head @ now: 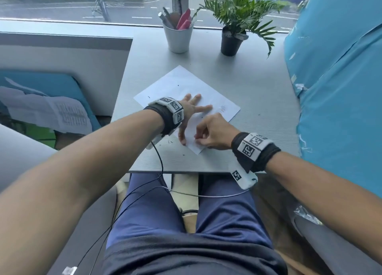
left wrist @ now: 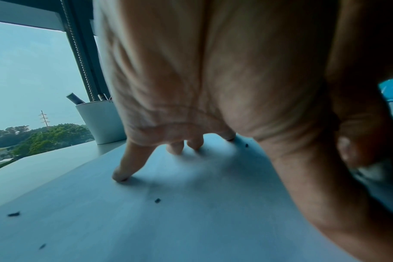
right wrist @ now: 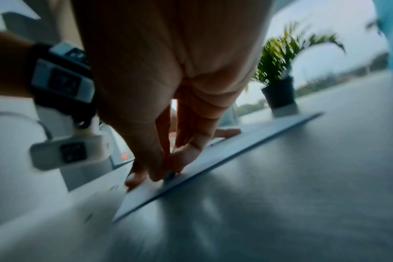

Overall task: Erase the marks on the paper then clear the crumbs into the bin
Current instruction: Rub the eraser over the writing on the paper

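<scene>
While the left hand (head: 189, 107) presses flat with spread fingers on the paper (head: 182, 84) lying on the table (head: 258, 88), the right hand (head: 213, 133) pinches a small eraser (right wrist: 169, 175) against the paper's near corner.

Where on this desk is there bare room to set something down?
Bare desk lies right of the paper, up to the blue covering, and in the strip between paper and white cup. It is crowded around both hands, left hand and right hand.
</scene>
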`<state>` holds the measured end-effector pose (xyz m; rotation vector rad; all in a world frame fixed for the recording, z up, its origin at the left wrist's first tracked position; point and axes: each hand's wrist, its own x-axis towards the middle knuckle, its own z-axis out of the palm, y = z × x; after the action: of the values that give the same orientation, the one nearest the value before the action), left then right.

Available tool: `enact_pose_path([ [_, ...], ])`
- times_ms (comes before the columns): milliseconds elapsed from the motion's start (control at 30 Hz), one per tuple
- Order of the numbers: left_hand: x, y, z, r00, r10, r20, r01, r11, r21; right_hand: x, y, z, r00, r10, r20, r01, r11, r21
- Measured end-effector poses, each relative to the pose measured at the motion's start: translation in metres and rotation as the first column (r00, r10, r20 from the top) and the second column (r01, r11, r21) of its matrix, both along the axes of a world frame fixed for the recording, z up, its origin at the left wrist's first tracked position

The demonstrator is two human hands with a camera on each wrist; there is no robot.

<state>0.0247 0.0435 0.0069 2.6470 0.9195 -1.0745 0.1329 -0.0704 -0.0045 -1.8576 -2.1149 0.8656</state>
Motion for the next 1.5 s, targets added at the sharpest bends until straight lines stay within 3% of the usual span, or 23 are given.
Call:
enact_pose_path([
  [167,-0.003,-0.005,0.005,1.000,0.014,0.028,-0.014,1.000,-0.001,0.055,0.035,0.005,0.975,-0.221,-0.033,0.223,0.971,0.084],
  [333,-0.003,0.001,0.003,1.000,0.014,0.020,-0.014,0.999,-0.029,0.014,0.007,-0.004,0.998,-0.012,-0.066,0.011,1.000,-0.022],
  [500,-0.004,-0.001,0.002,0.999,0.032,0.033,-0.031,0.999,-0.035,0.063,0.041,0.001,0.965,-0.258,-0.056,0.262,0.962,0.081],
  [667,-0.003,0.003,0.002,1.000,0.012,0.004,-0.012,0.999,-0.038,0.023,0.016,-0.007,0.995,-0.079,-0.053,0.080,0.997,0.021],
  [800,-0.006,0.000,0.005,1.000,0.012,0.010,-0.012,0.998,-0.063,0.065,0.040,-0.003,0.954,-0.296,-0.039,0.298,0.951,0.086],
  [867,-0.008,0.003,0.004,0.999,0.011,0.031,-0.008,0.996,-0.088,0.075,0.044,-0.005,0.944,-0.329,-0.012,0.328,0.938,0.114],
  [1033,-0.009,0.014,0.000,0.976,0.106,0.189,-0.075,0.984,-0.164,0.071,0.043,-0.006,0.944,-0.329,-0.036,0.331,0.939,0.091],
  [1200,0.005,0.007,-0.008,0.911,0.143,0.386,-0.100,0.987,-0.128,0.073,0.046,-0.006,0.949,-0.315,0.003,0.314,0.946,0.080],
  [1300,0.004,0.009,-0.012,0.933,0.158,0.325,-0.117,0.983,-0.141,0.073,0.050,-0.002,0.961,-0.272,0.051,0.268,0.960,0.080],
  [1433,0.007,0.009,-0.012,0.969,0.134,0.209,-0.111,0.987,-0.119,0.075,0.052,-0.001,0.932,-0.352,0.084,0.337,0.928,0.160],
  [1500,0.011,0.009,-0.011,0.977,0.130,0.169,-0.114,0.989,-0.098,0.054,0.043,-0.006,0.950,-0.299,0.095,0.281,0.946,0.162],
])
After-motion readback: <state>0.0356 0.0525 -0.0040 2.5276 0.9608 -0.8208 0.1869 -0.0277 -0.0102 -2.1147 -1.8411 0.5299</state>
